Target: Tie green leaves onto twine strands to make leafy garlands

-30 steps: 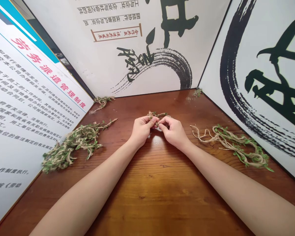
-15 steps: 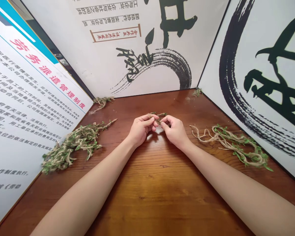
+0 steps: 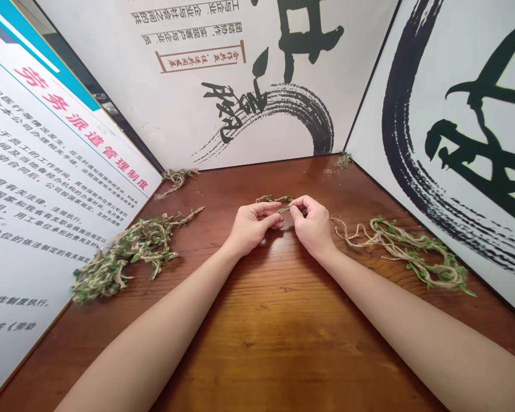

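Observation:
A short length of leafy jute twine (image 3: 285, 209) stretches between my two hands over the middle of the table. More of it, with small green leaves, curves just behind my fingers. My left hand (image 3: 258, 224) has thumb and fingers closed around its left part, the exact grip partly hidden. On the other side, my right hand (image 3: 311, 224) pinches the twine between thumb and index finger. Loose leafy twine with long bare strands (image 3: 416, 252) lies to the right of my right hand. A thick heap of leafy twine (image 3: 126, 257) rests on the left.
The brown wooden table (image 3: 257, 343) is bounded by printed panels: a left panel (image 3: 38, 189), a back panel (image 3: 175, 114) and a right panel (image 3: 369, 137). A small twine bundle (image 3: 178, 178) lies at the back left corner, and leafy scraps (image 3: 344, 160) at the back right.
My right hand has shifted slightly right, with the twine pulled along between its fingers. My left fingers have straightened somewhat, and more of the twine behind them shows.

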The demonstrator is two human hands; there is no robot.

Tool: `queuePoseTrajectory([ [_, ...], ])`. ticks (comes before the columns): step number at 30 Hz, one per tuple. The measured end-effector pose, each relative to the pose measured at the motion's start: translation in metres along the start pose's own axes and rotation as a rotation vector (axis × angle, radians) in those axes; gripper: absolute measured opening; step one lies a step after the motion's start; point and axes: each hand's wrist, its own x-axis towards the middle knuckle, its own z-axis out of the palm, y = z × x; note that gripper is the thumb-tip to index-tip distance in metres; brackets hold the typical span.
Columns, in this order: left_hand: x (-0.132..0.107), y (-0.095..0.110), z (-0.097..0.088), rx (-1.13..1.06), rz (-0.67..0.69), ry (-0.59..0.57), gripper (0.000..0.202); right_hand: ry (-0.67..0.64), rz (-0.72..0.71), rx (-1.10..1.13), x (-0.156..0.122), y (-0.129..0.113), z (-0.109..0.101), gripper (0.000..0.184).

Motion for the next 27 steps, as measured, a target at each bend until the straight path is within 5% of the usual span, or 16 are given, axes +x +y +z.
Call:
queuePoseTrajectory([
  [4,-0.0053,-0.0031,0.0036,0.474,0.294,0.089,0.022,0.02,-0.007,-0.013,-0.0003,0.0003,-0.0004,0.009],
  [8,-0.0064,-0.0036,0.0001,0.705,0.368,0.156,0.01,-0.002,-0.066,-0.029,-0.0006,-0.0003,-0.0008,0.01],
  [20,-0.0039,0.0024,0.0036,0.177,0.312,0.09,0.014,0.0,0.058,0.048,0.0046,0.003,-0.001,0.014],
  [27,0.0,-0.0002,-0.0016,0.34,0.282,0.065,0.016,0.034,0.07,0.06,0.0059,0.0048,-0.002,0.014],
])
